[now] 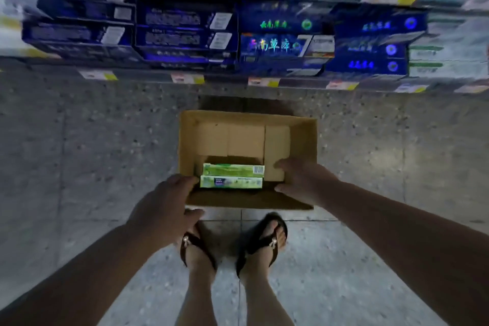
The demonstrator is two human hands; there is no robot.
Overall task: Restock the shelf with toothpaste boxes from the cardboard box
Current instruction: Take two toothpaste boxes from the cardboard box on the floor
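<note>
An open cardboard box point(301, 130) sits on the floor below me. Inside it, near the front, two green toothpaste boxes point(232, 176) lie side by side. My left hand point(169, 204) hovers over the box's front left corner, fingers relaxed, fingertips close to the left end of the green boxes. My right hand point(301, 180) reaches in from the right, fingers and thumb spread near their right end. Neither hand plainly grips anything. The shelf point(238, 77) above the box holds rows of dark blue toothpaste boxes point(182, 32).
My two feet in dark sandals point(232, 243) stand just behind the cardboard box on a grey speckled floor. Price tags point(186, 78) line the shelf edge. White and green packs point(447, 55) fill the shelf's right end.
</note>
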